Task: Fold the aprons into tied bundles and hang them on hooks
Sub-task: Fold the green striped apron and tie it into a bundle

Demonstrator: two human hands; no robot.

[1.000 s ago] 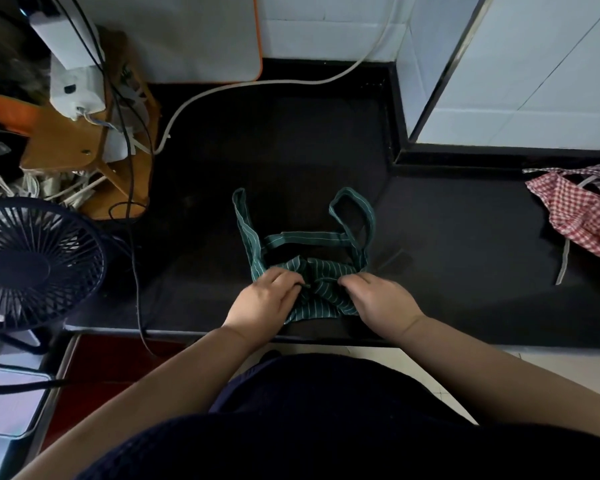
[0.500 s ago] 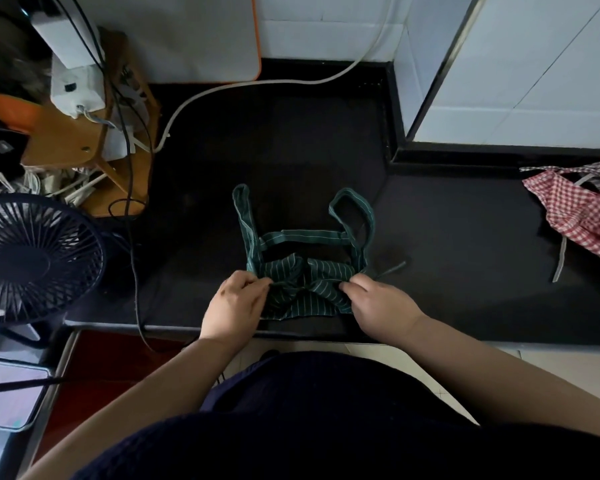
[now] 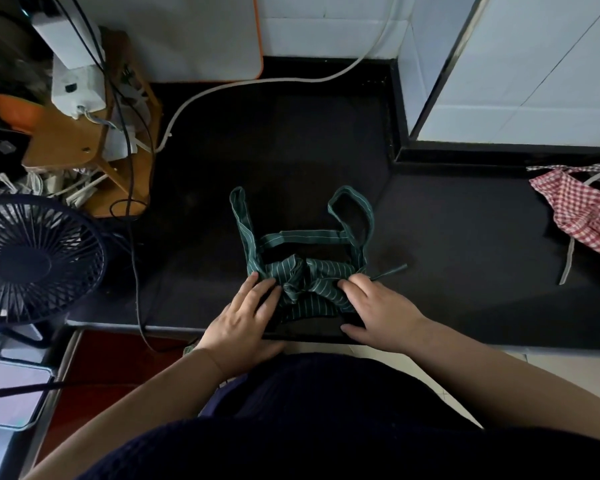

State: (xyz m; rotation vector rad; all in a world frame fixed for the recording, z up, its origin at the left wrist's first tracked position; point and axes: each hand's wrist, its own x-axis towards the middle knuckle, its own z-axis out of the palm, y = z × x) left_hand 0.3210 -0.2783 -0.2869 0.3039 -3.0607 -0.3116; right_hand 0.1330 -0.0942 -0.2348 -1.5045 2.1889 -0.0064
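Observation:
A green striped apron (image 3: 305, 278) lies bunched into a small bundle near the front edge of the black counter (image 3: 447, 237), its straps looping away from me. My left hand (image 3: 245, 315) lies flat with straight fingers on the bundle's left side. My right hand (image 3: 378, 306) presses on its right side, fingers spread over the cloth. A thin dark tie end (image 3: 390, 273) sticks out to the right of that hand. A red checked apron (image 3: 582, 213) lies crumpled at the counter's far right.
A dark desk fan (image 3: 32, 261) stands at the left edge. Behind it sit a wooden stand (image 3: 80, 147) with white adapters and tangled cables. A white cable (image 3: 257, 83) curves across the back. A tiled wall corner (image 3: 499, 64) juts in at the back right.
Both hands were curled and pinching the green bundle near its middle. Now they have moved apart and their fingers lie straighter on its two sides. The bundle is a little wider.

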